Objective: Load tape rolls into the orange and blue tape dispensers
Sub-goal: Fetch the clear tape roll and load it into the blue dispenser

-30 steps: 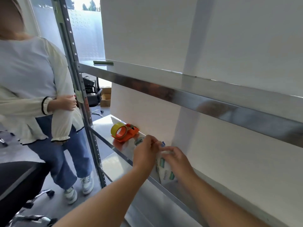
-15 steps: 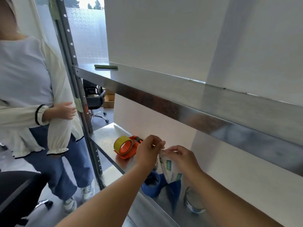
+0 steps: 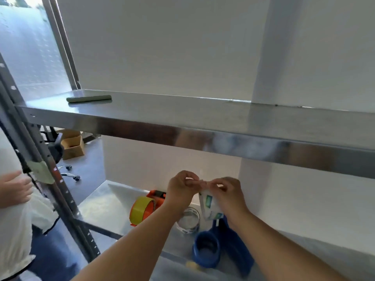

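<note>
Head-worn view, close above shelf [image 3: 113, 205]

Our left hand [image 3: 181, 189] covers the back end of the orange plastic tape dispenser [image 3: 151, 205]. Our right hand [image 3: 227, 194] hides the top of the white printed tape roll [image 3: 210, 206]; its print blurs. The bystander's hand [image 3: 14, 189] is cut off at the left edge.

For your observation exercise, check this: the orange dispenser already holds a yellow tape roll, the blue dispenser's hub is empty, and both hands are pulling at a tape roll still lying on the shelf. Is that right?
Not quite. In the head view the left hand and right hand hold a white printed tape roll up above the lower shelf, not lying on it. The orange dispenser does hold a yellow tape roll, and the blue dispenser hub is empty.
</note>
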`<action>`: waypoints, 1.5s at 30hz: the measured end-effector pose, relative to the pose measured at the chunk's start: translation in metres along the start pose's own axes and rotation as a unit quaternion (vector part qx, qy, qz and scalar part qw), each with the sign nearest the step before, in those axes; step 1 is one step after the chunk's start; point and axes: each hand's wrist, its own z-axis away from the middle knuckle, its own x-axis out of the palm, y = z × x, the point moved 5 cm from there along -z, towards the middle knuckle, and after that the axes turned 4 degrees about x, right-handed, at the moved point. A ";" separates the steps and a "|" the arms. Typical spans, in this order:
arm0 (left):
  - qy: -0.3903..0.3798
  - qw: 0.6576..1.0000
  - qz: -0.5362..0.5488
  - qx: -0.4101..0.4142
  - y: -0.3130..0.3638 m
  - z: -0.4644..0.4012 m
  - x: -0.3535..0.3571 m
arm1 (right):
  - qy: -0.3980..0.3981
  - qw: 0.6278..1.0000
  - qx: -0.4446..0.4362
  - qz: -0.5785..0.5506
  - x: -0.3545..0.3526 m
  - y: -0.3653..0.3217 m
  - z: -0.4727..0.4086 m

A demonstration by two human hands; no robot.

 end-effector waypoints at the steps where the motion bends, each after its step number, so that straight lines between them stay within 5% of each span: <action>1: 0.001 1.000 -0.025 0.012 -0.001 -0.003 -0.004 | 0.016 0.999 -0.025 0.023 0.004 -0.004 0.003; 7: -0.019 0.996 -0.056 0.060 0.001 -0.002 -0.008 | 0.099 0.995 0.000 -0.005 0.014 0.003 0.018; 12: -0.059 0.996 -0.043 0.053 -0.002 -0.003 -0.006 | 0.051 0.997 0.066 0.008 0.007 0.003 0.027; 20: -0.176 0.982 0.062 -0.002 -0.015 0.006 0.017 | 0.131 0.990 0.017 0.045 -0.013 0.009 0.033; 26: -0.208 0.973 -0.073 -0.064 -0.048 0.012 0.021 | 0.166 0.984 0.033 0.061 -0.029 0.023 0.037; 29: -0.267 0.929 -0.234 -0.103 -0.070 0.019 0.027 | 0.167 0.982 0.040 0.073 -0.039 0.027 0.039; 32: -0.326 0.843 -0.421 -0.081 -0.089 0.031 0.036 | 0.153 0.984 0.041 0.083 -0.042 0.029 0.044; 35: -0.322 0.803 -0.498 -0.063 -0.096 0.039 0.040 | 0.139 0.985 0.042 0.097 -0.044 0.033 0.050; 45: -0.183 0.896 -0.394 -0.097 -0.085 0.036 0.041 | 0.132 0.978 0.056 0.154 -0.062 0.044 0.062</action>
